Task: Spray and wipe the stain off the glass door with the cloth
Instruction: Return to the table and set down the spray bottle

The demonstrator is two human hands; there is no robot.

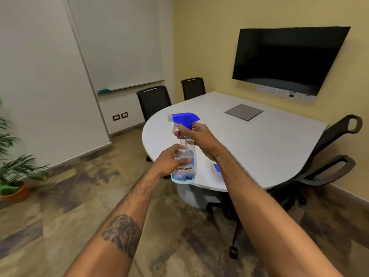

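A clear spray bottle [184, 172] with a blue trigger head and a glass-cleaner label is held upright in front of me, over the near edge of the white table [259, 144]. My left hand [169, 162] wraps around the bottle's body. My right hand [196, 136] grips its neck just under the blue head. A small blue object [217, 168], partly hidden behind my right forearm, lies on the table; I cannot tell whether it is the cloth. No glass door or stain is in view.
Black office chairs stand behind the table [153, 100] and at its right [329, 156]. A dark screen [287, 56] hangs on the yellow wall. A whiteboard [119, 43] is on the left wall, and a potted plant [16, 172] stands at the far left.
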